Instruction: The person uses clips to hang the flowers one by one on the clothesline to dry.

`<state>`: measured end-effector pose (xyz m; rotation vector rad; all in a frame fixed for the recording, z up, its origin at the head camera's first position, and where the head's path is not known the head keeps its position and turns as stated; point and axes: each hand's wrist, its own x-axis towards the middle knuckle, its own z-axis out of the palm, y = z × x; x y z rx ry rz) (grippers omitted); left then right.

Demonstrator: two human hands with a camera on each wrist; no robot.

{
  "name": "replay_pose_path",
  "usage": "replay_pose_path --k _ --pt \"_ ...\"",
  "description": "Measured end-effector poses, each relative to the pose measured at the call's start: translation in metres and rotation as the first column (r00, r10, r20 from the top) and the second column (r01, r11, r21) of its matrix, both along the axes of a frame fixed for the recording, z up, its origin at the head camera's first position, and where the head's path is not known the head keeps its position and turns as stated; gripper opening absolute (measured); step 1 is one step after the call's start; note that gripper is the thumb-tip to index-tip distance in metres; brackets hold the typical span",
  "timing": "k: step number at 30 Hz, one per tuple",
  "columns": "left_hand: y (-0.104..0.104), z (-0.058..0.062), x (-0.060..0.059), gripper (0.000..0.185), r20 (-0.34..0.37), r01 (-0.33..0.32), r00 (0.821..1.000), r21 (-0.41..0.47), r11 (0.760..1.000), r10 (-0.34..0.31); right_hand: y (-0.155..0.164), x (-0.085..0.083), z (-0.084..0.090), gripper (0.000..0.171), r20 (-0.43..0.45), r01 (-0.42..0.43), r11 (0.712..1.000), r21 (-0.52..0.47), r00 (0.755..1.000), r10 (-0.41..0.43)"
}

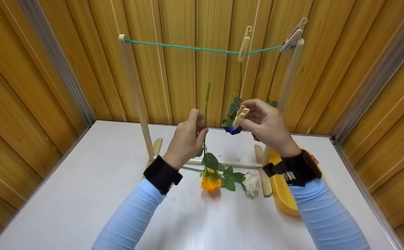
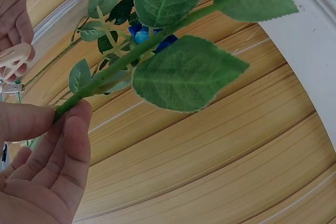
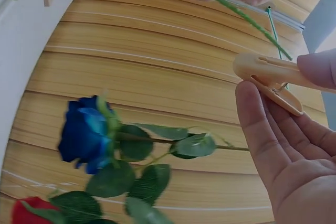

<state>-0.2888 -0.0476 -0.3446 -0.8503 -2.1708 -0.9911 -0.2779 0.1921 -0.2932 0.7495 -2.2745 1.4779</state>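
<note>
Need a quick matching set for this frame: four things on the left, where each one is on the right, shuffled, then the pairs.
Things:
1. orange flower
2. blue flower
3. white flower
4. loose clothespin

Places:
A. pinched in the right hand
B. hanging head down from a peg on the green cord
C. lying on the white table beside the yellow tray
D. head down at the end of the stem that the left hand holds

Pairs: 1-D, 2-B, 3-C, 4-A
</note>
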Motion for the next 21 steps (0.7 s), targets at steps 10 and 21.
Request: replay_pose_path --k 10,21 --pt "0.005 0.018 -0.023 0.030 0.117 -0.054 0.991 -0.036 0.998 0.057 -0.020 -0.032 0.062 0.028 -0.113 -0.005 0.999 0.053 0.994 0.011" --pt "0.007 0.029 -0.056 0.025 0.151 -0.100 0.983 -0.047 0.994 0.106 -0.040 -0.057 0.116 0.031 -0.182 0.044 0.995 0.092 0.983 -0.026"
